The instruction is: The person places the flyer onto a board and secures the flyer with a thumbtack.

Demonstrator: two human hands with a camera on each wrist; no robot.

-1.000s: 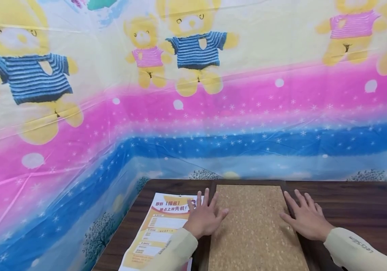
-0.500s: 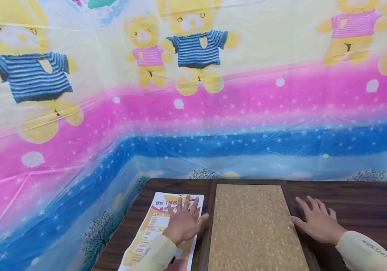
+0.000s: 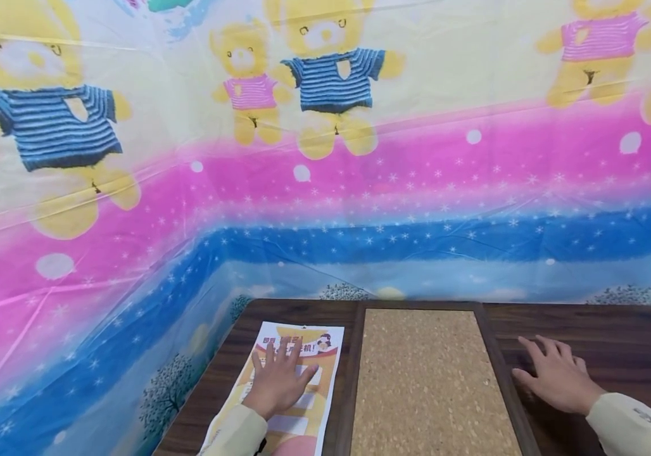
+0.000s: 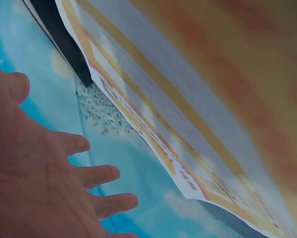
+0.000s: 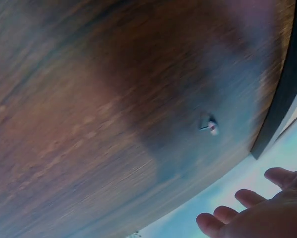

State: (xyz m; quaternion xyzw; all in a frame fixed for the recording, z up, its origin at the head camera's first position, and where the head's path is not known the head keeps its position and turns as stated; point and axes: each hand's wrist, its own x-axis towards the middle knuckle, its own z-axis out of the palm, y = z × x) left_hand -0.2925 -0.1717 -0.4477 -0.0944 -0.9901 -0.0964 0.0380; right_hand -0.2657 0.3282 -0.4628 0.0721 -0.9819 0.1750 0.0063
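My left hand (image 3: 280, 383) hovers over a printed paper sheet (image 3: 320, 373) with orange and white bands, fingers spread and palm down. In the left wrist view the same hand (image 4: 49, 173) shows beside the sheet (image 4: 158, 99), holding nothing. To the right, my right hand (image 3: 562, 380) is over the dark wood table (image 3: 633, 354), its fingers spread and relaxed. The right wrist view shows that hand (image 5: 272, 208) near the table surface (image 5: 64, 148), also with nothing in it. Between the hands lies a cork panel (image 3: 422, 380).
A dark frame edge (image 3: 502, 373) runs along the cork panel. A small pale item (image 5: 212, 126) appears on the wood in the right wrist view. Behind the table hangs a sheet (image 3: 428, 240) printed with bears, pink and blue bands and snowflakes.
Both hands have moved apart. The left slid leftward from the cork panel's edge to over the paper sheet; the right moved rightward off the panel's edge.
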